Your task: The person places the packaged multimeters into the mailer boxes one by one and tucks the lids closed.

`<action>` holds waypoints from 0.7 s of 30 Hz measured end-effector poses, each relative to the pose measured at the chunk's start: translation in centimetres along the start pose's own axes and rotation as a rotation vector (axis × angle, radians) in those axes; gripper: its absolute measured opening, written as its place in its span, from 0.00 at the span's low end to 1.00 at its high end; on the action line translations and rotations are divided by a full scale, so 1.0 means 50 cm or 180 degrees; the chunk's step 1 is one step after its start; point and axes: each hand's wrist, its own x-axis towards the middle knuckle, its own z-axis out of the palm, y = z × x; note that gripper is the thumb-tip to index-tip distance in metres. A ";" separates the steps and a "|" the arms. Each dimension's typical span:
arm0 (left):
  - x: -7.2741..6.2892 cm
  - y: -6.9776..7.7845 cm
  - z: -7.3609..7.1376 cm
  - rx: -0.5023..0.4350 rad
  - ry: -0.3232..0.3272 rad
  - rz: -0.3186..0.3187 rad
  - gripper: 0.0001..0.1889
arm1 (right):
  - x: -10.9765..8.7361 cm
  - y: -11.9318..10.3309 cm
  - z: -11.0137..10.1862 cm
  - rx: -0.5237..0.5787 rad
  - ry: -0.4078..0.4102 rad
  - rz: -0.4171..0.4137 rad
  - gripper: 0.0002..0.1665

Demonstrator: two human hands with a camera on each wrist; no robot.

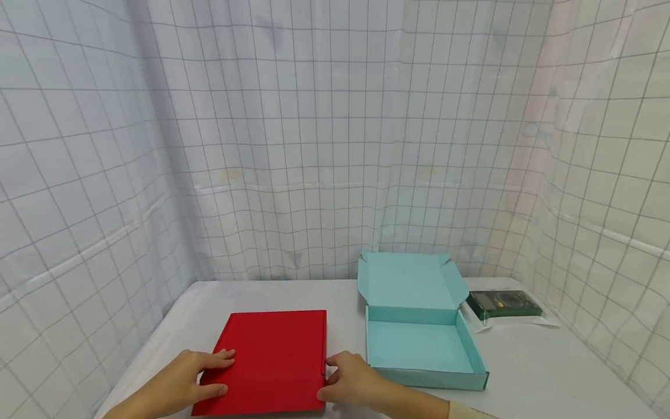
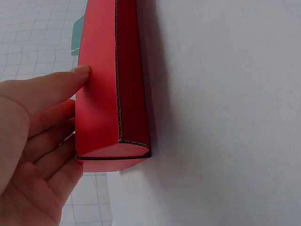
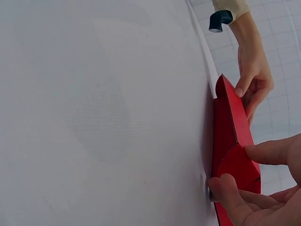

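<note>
A red cardboard box (image 1: 272,349) lies on the white table with its lid down over it. My left hand (image 1: 183,375) rests at its left side, thumb and fingers extended on the lid. In the left wrist view the left thumb (image 2: 59,87) lies on the red top while the other fingers run along the side. At the box's right side, my right hand (image 1: 353,381) pinches the corner. The right wrist view shows a rounded red side flap (image 3: 235,165) sticking out at that corner, between the right hand's fingertips.
To the right stands an open light-teal box (image 1: 419,346), its lid raised at the back. Behind it on the right, a dark green multimeter pack (image 1: 505,304) lies on a white plastic sheet (image 1: 548,320). Grid-patterned curtains (image 1: 324,145) enclose the table (image 1: 528,372) at the back and sides.
</note>
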 end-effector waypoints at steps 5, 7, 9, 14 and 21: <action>0.001 0.000 -0.005 -0.0048 -0.0061 -0.0020 0.29 | -0.004 -0.004 0.000 0.0184 0.0013 0.0090 0.22; 0.002 0.000 -0.007 -0.0071 -0.0083 -0.0022 0.28 | -0.004 -0.004 -0.001 0.0251 -0.0005 0.0119 0.15; 0.002 0.000 -0.010 -0.0071 -0.0092 -0.0021 0.28 | -0.003 -0.003 -0.002 0.0339 -0.0034 0.0141 0.09; 0.005 0.000 -0.015 -0.0104 -0.0122 -0.0043 0.27 | -0.004 0.003 -0.003 0.0570 -0.0071 0.0196 0.06; 0.005 0.000 -0.016 -0.0125 -0.0168 -0.0059 0.27 | -0.010 0.004 0.003 0.0825 -0.0051 0.0323 0.06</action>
